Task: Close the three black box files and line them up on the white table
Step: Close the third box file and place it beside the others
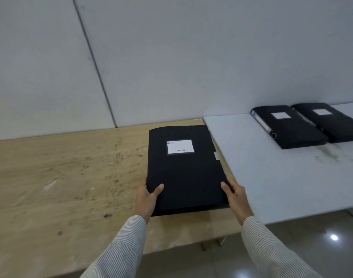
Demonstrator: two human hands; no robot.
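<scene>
**A:** so where's the third file sitting right now?

**B:** I'm holding it. My left hand (146,197) is gripping the near left corner of the black box file (186,173), thumb lying on the cover, the other fingers tucked under where I can't see them. My right hand (236,194) is clamping the near right corner the same way, thumb on top. So both sets of fingers are pinched onto that file, not hanging loose.

**A:** closed?

**B:** yeah, cover's lying flat, white label (180,147) facing up beyond my thumbs. It's hovering over the right end of the wooden table (61,177), right by the seam with the white table (271,177).

**A:** and the others?

**B:** way off past my right hand, two more files (292,127) (336,123) are lying closed on the white table, side by side and touching, against the wall (191,57).
</scene>
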